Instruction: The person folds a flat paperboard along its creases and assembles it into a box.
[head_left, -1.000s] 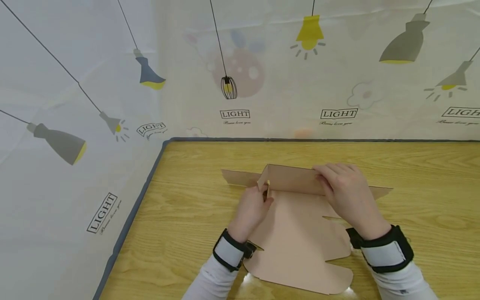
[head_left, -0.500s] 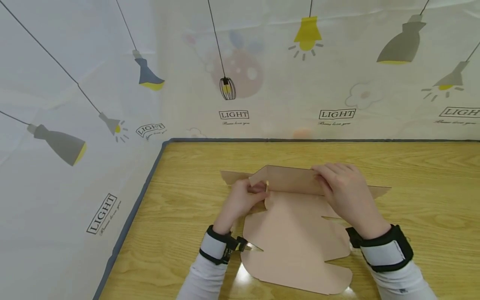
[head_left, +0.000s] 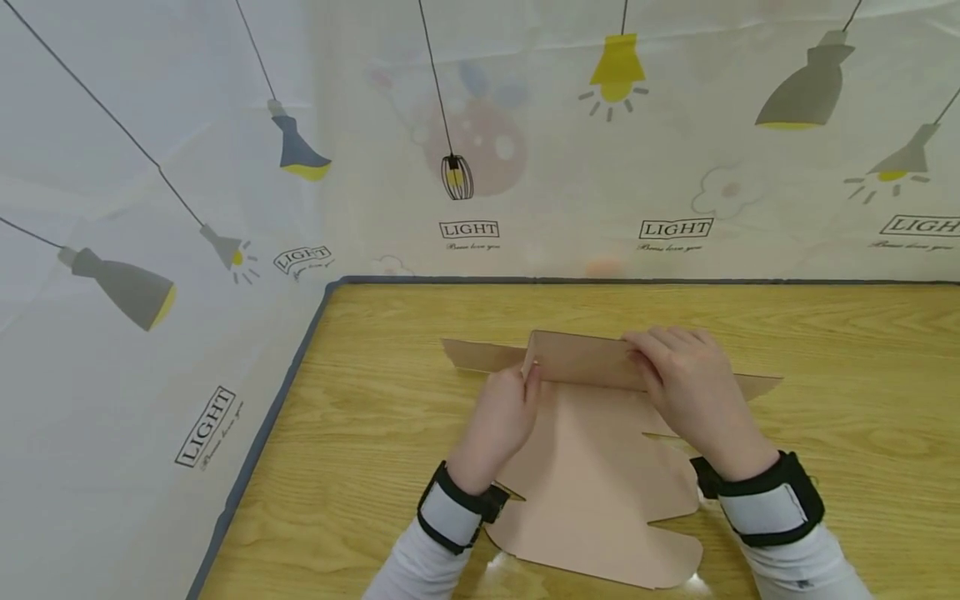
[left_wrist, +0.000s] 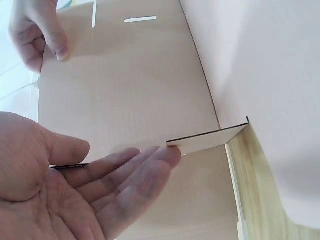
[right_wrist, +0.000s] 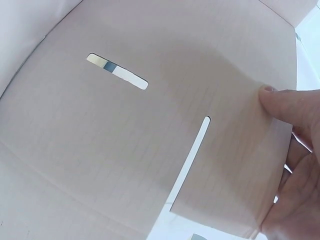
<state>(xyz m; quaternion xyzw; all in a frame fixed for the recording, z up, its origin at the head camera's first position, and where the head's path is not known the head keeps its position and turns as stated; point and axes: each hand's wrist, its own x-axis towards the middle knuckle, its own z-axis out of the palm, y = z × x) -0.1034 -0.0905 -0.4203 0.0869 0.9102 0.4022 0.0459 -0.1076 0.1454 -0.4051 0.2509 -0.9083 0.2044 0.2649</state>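
Observation:
A brown flat-cut cardboard box (head_left: 592, 492) lies on the table, its far panel (head_left: 585, 358) folded upright. My right hand (head_left: 690, 392) grips that panel's top edge near the right end; in the right wrist view the thumb (right_wrist: 280, 102) lies on the inner face and the fingers are behind. At the left end, my left hand (head_left: 501, 417) is at a small side flap (left_wrist: 210, 139) turned inward. In the left wrist view its fingers (left_wrist: 135, 185) are nearly straight against the flap, the thumb standing apart. Two slots show in the upright panel.
The wooden table (head_left: 360, 392) extends around the cardboard. Long flaps (head_left: 480, 356) stick out beyond the upright panel at both sides. Notched flaps (head_left: 667, 483) line the right side of the flat part. A lamp-patterned cloth (head_left: 555, 167) hangs behind and on the left.
My left hand moved left and behind the side flap, which swung outward, then came back right and turned the flap inward. My right hand has stayed on the panel.

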